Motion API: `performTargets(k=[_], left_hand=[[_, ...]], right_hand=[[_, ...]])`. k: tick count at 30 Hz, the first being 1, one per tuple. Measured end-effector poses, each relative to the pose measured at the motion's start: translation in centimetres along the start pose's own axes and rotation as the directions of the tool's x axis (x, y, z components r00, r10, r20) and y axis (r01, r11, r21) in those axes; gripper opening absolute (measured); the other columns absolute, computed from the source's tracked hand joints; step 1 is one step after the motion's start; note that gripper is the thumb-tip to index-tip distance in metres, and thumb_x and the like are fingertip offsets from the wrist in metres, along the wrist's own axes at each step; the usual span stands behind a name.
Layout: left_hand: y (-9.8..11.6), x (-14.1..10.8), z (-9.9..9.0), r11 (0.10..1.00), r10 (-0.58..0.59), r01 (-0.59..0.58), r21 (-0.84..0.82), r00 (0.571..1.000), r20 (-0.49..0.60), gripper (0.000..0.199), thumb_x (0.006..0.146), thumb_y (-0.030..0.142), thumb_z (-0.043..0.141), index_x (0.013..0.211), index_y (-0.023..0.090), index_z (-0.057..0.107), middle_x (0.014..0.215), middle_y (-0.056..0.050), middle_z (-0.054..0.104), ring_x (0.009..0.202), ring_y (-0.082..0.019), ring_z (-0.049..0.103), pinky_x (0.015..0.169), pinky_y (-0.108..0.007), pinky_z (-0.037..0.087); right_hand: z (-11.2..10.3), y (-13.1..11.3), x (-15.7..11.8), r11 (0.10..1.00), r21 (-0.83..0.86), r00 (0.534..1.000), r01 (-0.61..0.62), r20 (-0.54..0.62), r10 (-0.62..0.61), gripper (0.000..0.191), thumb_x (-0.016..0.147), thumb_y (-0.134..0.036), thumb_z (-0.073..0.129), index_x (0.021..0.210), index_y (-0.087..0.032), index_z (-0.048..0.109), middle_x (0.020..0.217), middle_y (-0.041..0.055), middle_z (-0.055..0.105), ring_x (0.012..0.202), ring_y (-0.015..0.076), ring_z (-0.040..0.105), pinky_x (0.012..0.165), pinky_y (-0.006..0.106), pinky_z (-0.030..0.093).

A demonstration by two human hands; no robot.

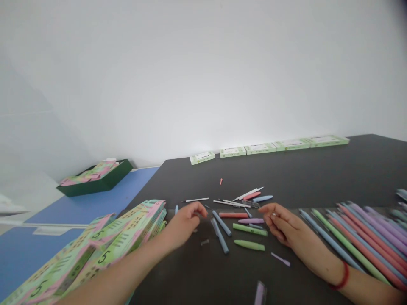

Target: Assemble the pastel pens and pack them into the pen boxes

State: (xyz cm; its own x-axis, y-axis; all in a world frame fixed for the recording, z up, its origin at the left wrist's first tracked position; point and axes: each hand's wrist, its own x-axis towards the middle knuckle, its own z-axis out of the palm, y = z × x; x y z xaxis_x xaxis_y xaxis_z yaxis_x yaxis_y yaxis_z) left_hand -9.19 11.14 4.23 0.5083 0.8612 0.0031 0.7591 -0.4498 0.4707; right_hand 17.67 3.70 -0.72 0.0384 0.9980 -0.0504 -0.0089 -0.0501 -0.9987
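Observation:
My left hand [187, 218] hovers over the dark table, fingers loosely bent and apart, with nothing visible in them. Just right of it lie a blue pen barrel [222, 223] and a blue pen part with a clear piece [220, 236]. My right hand [284, 224] has its fingertips drawn together in a pinch; a tiny pale spot shows there, too small to name. Near its fingertips are a purple pen part [251, 220], a green barrel [249, 229], a light green tapered part [249, 245] and a red barrel [233, 215]. A small purple piece [280, 259] lies below.
White refills [231, 203] lie behind the loose parts. At right is a row of coloured pens [359, 237]. Stacked printed packs [127, 233] stand at left, near a dark green tray [108, 183]. Flat green-white boxes [260, 148] line the table's back by the wall.

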Motion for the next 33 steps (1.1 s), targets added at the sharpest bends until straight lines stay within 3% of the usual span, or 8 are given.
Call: performTargets(k=[3,5,8,11,16,22,26,33], left_hand=[[-1.8,1.9,-2.9,0.978,-0.032,0.046,0.205,0.997,-0.072,0.022,0.076,0.009,0.042,0.092,0.019,0.055,0.097,-0.006,0.061,0.096,-0.021,0.054,0.087,-0.035,0.042],[-3.1,3.3,-4.1,0.945,-0.036,0.048,0.325,0.998,-0.042,0.015,0.076,0.011,0.052,0.088,0.017,0.059,0.096,-0.008,0.061,0.102,-0.025,0.052,0.092,-0.04,0.038],[-4.5,5.2,-4.4,0.888,-0.054,0.021,0.459,0.997,0.058,0.008,0.079,0.018,0.061,0.086,0.015,0.062,0.093,-0.007,0.063,0.099,-0.024,0.055,0.089,-0.043,0.042],[-4.7,6.7,-3.5,0.839,-0.057,-0.023,0.543,0.99,0.129,0.018,0.087,0.029,0.057,0.097,0.014,0.061,0.103,-0.006,0.062,0.096,-0.02,0.059,0.085,-0.042,0.047],[-2.7,8.0,-2.2,0.794,-0.012,-0.101,0.6,0.983,0.181,0.022,0.089,0.033,0.054,0.1,0.014,0.06,0.097,-0.005,0.064,0.086,-0.018,0.062,0.079,-0.038,0.05],[1.8,7.3,-0.2,0.79,0.168,-0.265,0.553,0.961,0.219,0.012,0.082,0.017,0.051,0.091,0.019,0.058,0.084,-0.005,0.066,0.079,-0.021,0.062,0.069,-0.031,0.046],[4.2,7.0,1.0,0.789,0.275,-0.373,0.488,0.925,0.262,0.008,0.083,0.021,0.051,0.087,0.021,0.058,0.087,-0.004,0.065,0.083,-0.02,0.061,0.07,-0.027,0.044],[3.4,10.1,0.8,0.826,0.239,-0.34,0.449,0.934,0.268,0.013,0.089,0.024,0.05,0.093,0.018,0.061,0.094,-0.004,0.066,0.086,-0.018,0.061,0.077,-0.032,0.046]], right_hand=[[-0.1,-0.2,0.0,1.0,0.006,1.0,-0.018,-0.006,0.018,0.018,0.084,-0.036,0.043,0.09,-0.02,0.049,0.06,-0.0055,0.038,0.048,0.0084,0.027,0.043,0.021,0.02],[-0.2,0.0,0.1,1.0,0.011,1.0,-0.015,-0.004,0.015,0.017,0.084,-0.035,0.043,0.084,-0.02,0.049,0.056,-0.0068,0.032,0.046,0.0084,0.023,0.042,0.021,0.016],[-0.3,0.4,0.2,1.0,0.014,1.0,-0.001,0.003,0.001,0.017,0.084,-0.035,0.043,0.079,-0.02,0.049,0.053,-0.0076,0.027,0.045,0.0086,0.02,0.041,0.022,0.013],[-0.3,0.5,0.3,1.0,0.012,1.0,0.005,0.006,-0.005,0.018,0.084,-0.036,0.043,0.079,-0.02,0.05,0.052,-0.0079,0.027,0.045,0.0086,0.02,0.041,0.023,0.012],[-0.1,0.0,0.2,1.0,0.023,1.0,0.005,-0.004,-0.005,0.017,0.081,-0.036,0.044,0.081,-0.02,0.049,0.052,-0.0083,0.028,0.044,0.0082,0.021,0.04,0.022,0.013],[0.1,-0.4,0.2,0.999,0.045,1.0,0.028,-0.015,-0.027,0.019,0.08,-0.038,0.044,0.082,-0.02,0.049,0.051,-0.0089,0.029,0.043,0.0082,0.02,0.039,0.021,0.013],[0.1,0.2,0.5,0.997,0.039,0.997,0.067,-0.032,-0.065,0.018,0.082,-0.037,0.045,0.086,-0.02,0.049,0.052,-0.0094,0.028,0.043,0.0082,0.022,0.039,0.021,0.014],[0.0,0.6,0.7,0.994,-0.051,0.995,0.092,-0.031,-0.094,0.019,0.086,-0.038,0.046,0.093,-0.02,0.05,0.053,-0.0091,0.029,0.045,0.0088,0.026,0.04,0.021,0.017]])
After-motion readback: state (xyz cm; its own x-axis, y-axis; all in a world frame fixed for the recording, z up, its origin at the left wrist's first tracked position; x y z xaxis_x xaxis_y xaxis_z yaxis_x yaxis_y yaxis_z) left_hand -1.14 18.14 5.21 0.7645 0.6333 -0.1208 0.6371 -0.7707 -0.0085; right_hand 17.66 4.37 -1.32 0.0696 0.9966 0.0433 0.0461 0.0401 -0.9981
